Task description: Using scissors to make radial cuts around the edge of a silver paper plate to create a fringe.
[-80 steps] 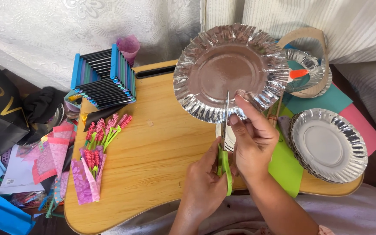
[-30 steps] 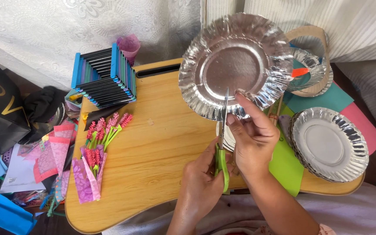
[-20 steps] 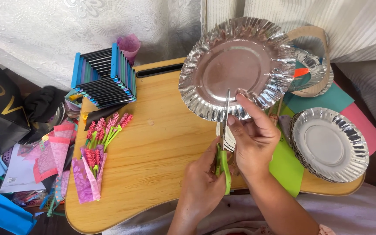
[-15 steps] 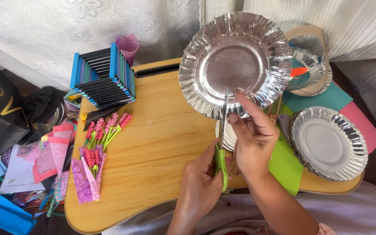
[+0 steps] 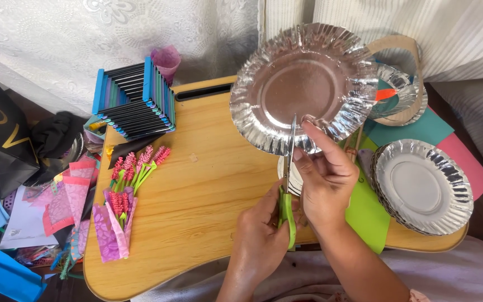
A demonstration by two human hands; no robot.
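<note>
- Up above the far right part of the counter (image 5: 197,196), a silver foil plate (image 5: 303,84) is held tilted toward the camera.
- Right hand (image 5: 325,179) pinches the plate's near rim.
- Left hand (image 5: 264,240) grips green-handled scissors (image 5: 288,184), blades pointing up across that rim.
- A stack of silver plates (image 5: 423,187) sits at the right edge, on coloured paper sheets (image 5: 415,131).
- Pink paper flowers (image 5: 127,190) lie on the left, near a blue-edged card stack (image 5: 132,100).
</note>
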